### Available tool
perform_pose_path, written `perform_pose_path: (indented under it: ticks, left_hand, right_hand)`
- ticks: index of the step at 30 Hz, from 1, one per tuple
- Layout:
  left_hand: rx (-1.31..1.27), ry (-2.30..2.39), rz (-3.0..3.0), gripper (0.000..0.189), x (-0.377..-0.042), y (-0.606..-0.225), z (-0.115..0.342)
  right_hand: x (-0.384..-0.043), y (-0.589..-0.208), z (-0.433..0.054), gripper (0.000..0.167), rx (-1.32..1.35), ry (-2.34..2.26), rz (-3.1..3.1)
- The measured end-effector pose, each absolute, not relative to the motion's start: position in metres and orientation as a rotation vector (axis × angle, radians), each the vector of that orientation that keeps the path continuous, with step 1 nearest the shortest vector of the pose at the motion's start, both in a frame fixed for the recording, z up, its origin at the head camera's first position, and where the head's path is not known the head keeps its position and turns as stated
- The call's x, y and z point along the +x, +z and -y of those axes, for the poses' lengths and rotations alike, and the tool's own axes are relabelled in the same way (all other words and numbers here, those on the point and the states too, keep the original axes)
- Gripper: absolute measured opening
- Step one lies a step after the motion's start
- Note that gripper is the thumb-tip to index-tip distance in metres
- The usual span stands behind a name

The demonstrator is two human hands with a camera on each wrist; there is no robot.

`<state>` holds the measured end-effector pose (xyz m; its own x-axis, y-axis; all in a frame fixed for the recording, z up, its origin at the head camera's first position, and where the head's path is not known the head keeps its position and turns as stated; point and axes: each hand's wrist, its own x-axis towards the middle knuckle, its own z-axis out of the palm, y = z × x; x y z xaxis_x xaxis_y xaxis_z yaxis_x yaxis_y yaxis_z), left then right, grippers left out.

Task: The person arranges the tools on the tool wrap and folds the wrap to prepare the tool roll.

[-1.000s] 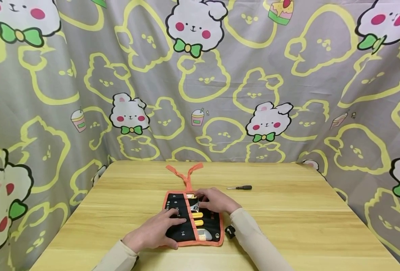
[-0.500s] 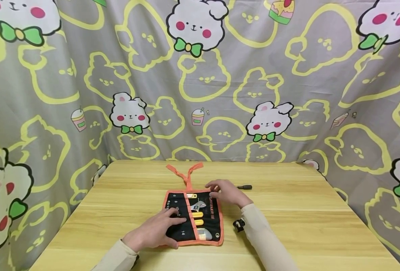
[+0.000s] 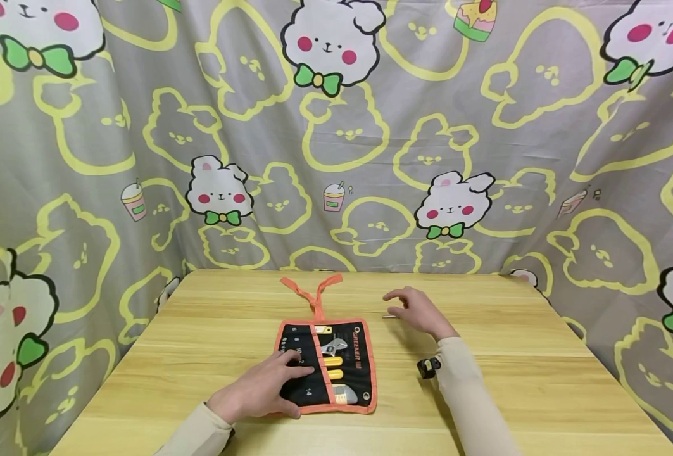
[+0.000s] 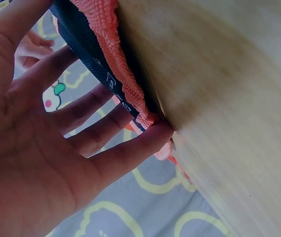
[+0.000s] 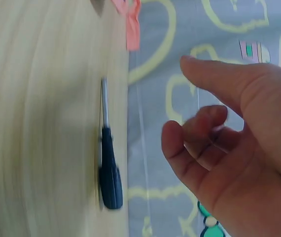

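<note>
A black tool roll (image 3: 364, 354) with orange edging lies spread on the table. My left hand (image 3: 259, 387) rests on its left pocket side, fingers spread; in the left wrist view the fingers (image 4: 135, 150) touch its orange edge. The pocket holds an adjustable wrench (image 3: 334, 346), two yellow handles (image 3: 333, 374), a yellow piece with a hole (image 3: 323, 329) and a grey rounded tool (image 3: 345, 394). My right hand (image 3: 420, 311) hovers over a screwdriver (image 5: 110, 168) with a black handle, thumb apart from loosely bent fingers, holding nothing. In the head view it hides all but the screwdriver's shaft tip.
Orange ties (image 3: 316, 297) stretch from the roll's far edge toward the back of the wooden table (image 3: 513, 380). A patterned curtain (image 3: 347, 158) surrounds the table at the back and sides. A black wrist camera (image 3: 428, 368) sits by my right sleeve.
My right hand has moved right, from the wrench in the tool roll to above the screwdriver, uncovering the wrench and the roll's printed lettering. My left hand has stayed in place.
</note>
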<state>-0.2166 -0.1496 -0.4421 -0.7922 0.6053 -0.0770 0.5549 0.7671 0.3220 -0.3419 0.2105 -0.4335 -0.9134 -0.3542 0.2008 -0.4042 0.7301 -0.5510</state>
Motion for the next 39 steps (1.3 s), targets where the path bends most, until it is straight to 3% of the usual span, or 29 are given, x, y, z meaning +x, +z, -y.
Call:
perform_pose_path:
  ticks: [12, 39]
  left_hand:
    - [0.92, 0.424, -2.782, 0.072, -0.216, -0.441, 0.149]
    - [0.938, 0.432, -2.781, 0.073, -0.218, -0.443, 0.15]
  right_hand:
    - [-0.342, -0.448, -0.246, 0.029, 0.412, 0.928, 2.95]
    - [-0.34, -0.456, -0.252, 0.019, 0.407, 0.811, 3.029]
